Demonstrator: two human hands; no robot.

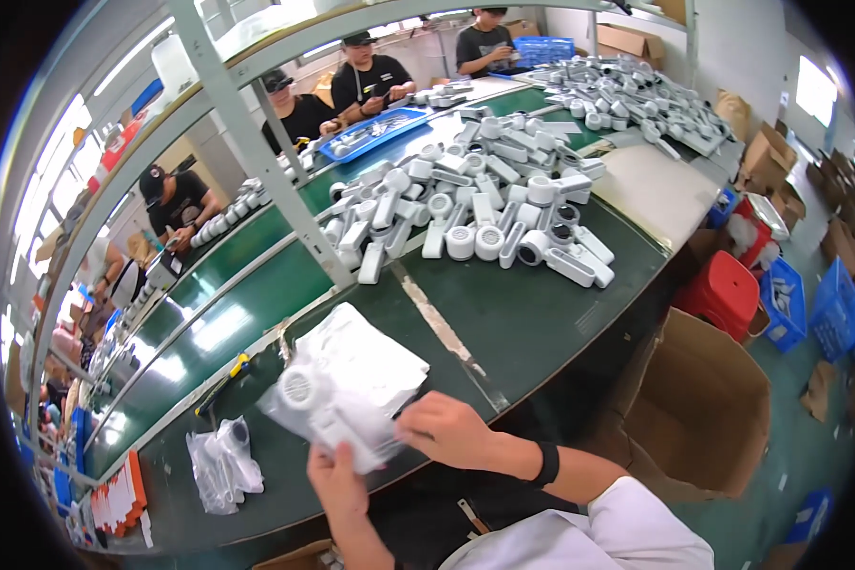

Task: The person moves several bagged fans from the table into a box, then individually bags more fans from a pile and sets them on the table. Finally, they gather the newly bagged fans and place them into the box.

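Observation:
A white handheld fan (303, 388) with a round grille lies inside a clear plastic bag (277, 410), held over the near edge of the green table. My left hand (340, 480) is closed around the handle end through the film. Close to the bag's right side, my right hand (444, 429) has its fingers pinched together on what looks like the bag's edge; its fingertips are partly blurred. Just beyond the fan is a stack of flat white plastic bags (366, 347). To the left lie bagged fans (226, 465).
A large heap of white fans (475, 195) covers the table's middle. A yellow-black cutter (223, 383) and orange-white cards (119, 499) lie left. A metal post (256, 142) rises from the table. An open cardboard box (698, 408) and red stool (720, 294) stand right. Co-workers (375, 76) sit opposite.

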